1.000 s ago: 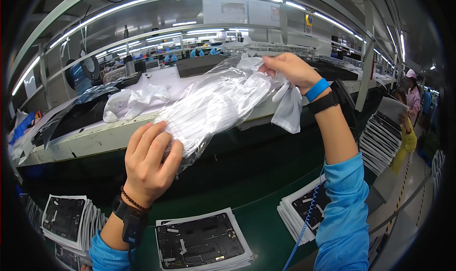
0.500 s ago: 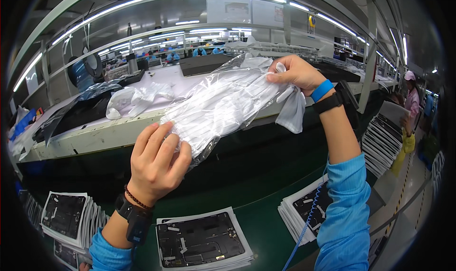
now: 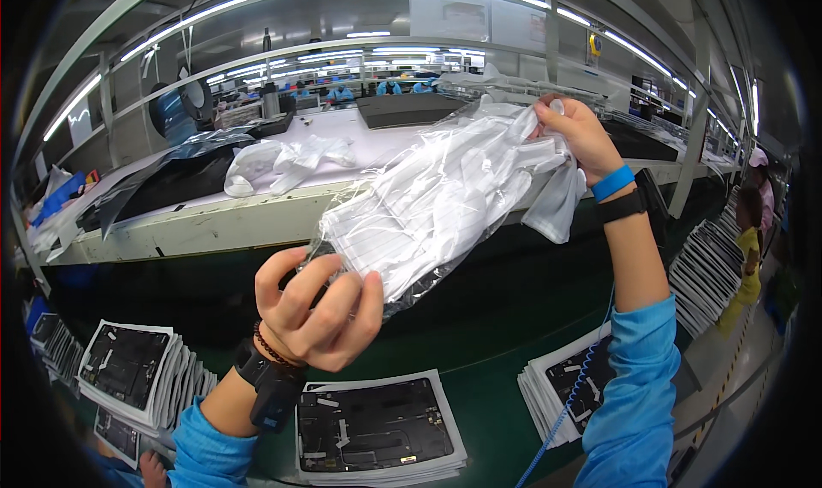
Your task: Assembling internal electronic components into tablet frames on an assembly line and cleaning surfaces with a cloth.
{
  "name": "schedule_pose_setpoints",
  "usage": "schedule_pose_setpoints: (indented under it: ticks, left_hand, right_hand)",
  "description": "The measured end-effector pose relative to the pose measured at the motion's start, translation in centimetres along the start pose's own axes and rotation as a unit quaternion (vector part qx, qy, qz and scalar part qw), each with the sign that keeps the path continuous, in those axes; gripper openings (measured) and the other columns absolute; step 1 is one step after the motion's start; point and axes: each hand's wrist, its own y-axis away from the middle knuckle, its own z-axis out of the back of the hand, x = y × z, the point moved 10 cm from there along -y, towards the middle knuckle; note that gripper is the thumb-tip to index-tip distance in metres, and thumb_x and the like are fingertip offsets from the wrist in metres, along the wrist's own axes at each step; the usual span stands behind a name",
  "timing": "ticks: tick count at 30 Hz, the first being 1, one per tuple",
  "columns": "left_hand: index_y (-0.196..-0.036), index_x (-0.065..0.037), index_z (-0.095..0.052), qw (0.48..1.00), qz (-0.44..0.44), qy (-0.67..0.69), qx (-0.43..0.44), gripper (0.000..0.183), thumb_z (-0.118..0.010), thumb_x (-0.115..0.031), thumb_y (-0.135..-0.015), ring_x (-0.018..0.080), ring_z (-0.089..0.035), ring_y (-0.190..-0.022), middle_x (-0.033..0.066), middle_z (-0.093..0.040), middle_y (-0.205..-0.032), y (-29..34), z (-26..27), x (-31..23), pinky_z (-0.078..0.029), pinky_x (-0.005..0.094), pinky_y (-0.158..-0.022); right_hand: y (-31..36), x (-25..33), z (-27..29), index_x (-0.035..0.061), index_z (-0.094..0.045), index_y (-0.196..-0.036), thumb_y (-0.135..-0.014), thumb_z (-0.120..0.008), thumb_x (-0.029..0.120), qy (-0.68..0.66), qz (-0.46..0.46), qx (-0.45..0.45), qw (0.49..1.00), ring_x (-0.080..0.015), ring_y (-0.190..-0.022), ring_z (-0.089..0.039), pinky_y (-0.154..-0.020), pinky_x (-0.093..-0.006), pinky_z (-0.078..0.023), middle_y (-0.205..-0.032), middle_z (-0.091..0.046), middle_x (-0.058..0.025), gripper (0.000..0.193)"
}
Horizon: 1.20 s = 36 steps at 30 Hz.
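**Bagged white gloves held slantwise between two hands**

Clear plastic bag (image 3: 458,261), stuffed with white gloves (image 3: 419,210), is up in the air in front of the near edge of a pale workbench (image 3: 282,212). It lies aslant: upper end to the right, lower end to the left.

Right hand (image 3: 584,137): thumb and fingers pinch white cloth at the bag's upper end. A loose white piece (image 3: 552,207) hangs just below that hand, outside the bag. Blue band on this wrist.

Left hand (image 3: 321,308): fingers curled and parted, tips by the bag's lower corner. Cannot tell whether they grip the plastic.

On the bench: crumpled white cloth (image 3: 295,161), with a dark sheet (image 3: 158,188) to its left.

Below, on a green surface (image 3: 492,364): three stacks topped with black panels, left (image 3: 128,364), middle (image 3: 377,424) and right (image 3: 586,377). A coiled blue cord (image 3: 561,413) crosses the right one.
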Motion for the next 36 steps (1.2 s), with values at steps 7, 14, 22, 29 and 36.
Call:
schedule_pose_setpoints:
  ticks: [7, 14, 22, 29, 36]
  left_hand:
    - [-0.096, -0.018, -0.073, 1.0, -0.003, -0.001, 0.024, 0.028, -0.073, -0.006, -0.071, 0.0182, -0.057, -0.097, -0.0016, -0.053, -0.098, 0.9, 0.2, -0.8, -0.044, 0.0469, -0.092]
    - [-0.096, -0.017, -0.072, 1.0, -0.002, 0.005, 0.019, 0.029, -0.073, -0.006, -0.07, 0.0176, -0.057, -0.094, -0.0025, -0.052, -0.097, 1.0, 0.2, -0.7, -0.043, 0.047, -0.093]
    - [-0.091, -0.013, -0.073, 0.999, 0.022, 0.025, 0.013, 0.026, -0.075, -0.003, -0.067, 0.0191, -0.058, -0.089, -0.0012, -0.054, -0.092, 0.4, -0.4, -0.1, -0.044, 0.0456, -0.087]
    - [-0.099, -0.007, -0.072, 0.992, 0.082, 0.002, 0.101, 0.027, -0.075, -0.008, -0.072, 0.0273, -0.061, -0.09, 0.0077, -0.06, -0.093, -5.2, -6.0, 3.9, -0.047, 0.0429, -0.08]
    - [-0.15, -0.003, -0.041, 0.896, 0.21, 0.387, 0.052, 0.112, -0.095, -0.037, -0.058, 0.0359, -0.05, -0.132, 0.0238, -0.056, -0.133, -10.3, -4.7, 5.1, -0.035, 0.0448, -0.114]
  right_hand:
    - [0.6, -0.2, -1.4, 0.001, -0.069, -0.104, -0.097, -0.068, 0.017, 0.004, -0.017, 0.022, 1.0, -0.0118, -0.084, -0.07, -0.077, -0.0274, -0.056, -0.095, -0.073, -0.0057, 0.017]
    - [0.5, -0.7, -2.3, 0.0025, -0.068, -0.106, -0.098, -0.068, 0.02, -0.051, -0.024, 0.045, 0.997, -0.0101, -0.085, -0.068, -0.078, -0.0278, -0.055, -0.098, -0.073, -0.004, 0.019]
    - [3.2, 2.0, 10.9, 0.0024, -0.066, -0.1, -0.099, -0.062, 0.011, -0.102, 0.193, -0.399, 0.891, -0.0165, -0.081, -0.068, -0.072, -0.0312, -0.055, -0.092, -0.07, -0.007, 0.01]
    - [7.1, 11.5, 11.3, 0.0025, -0.066, -0.102, -0.101, -0.062, 0.017, -0.016, 0.266, -0.33, 0.905, -0.0142, -0.081, -0.069, -0.07, -0.0291, -0.056, -0.093, -0.071, -0.0061, 0.015]
    - [9.7, 11.0, -0.8, 0.002, -0.067, -0.108, -0.1, -0.065, 0.018, -0.043, 0.149, -0.111, 0.982, -0.0093, -0.079, -0.067, -0.07, -0.0243, -0.054, -0.09, -0.07, -0.0033, 0.018]
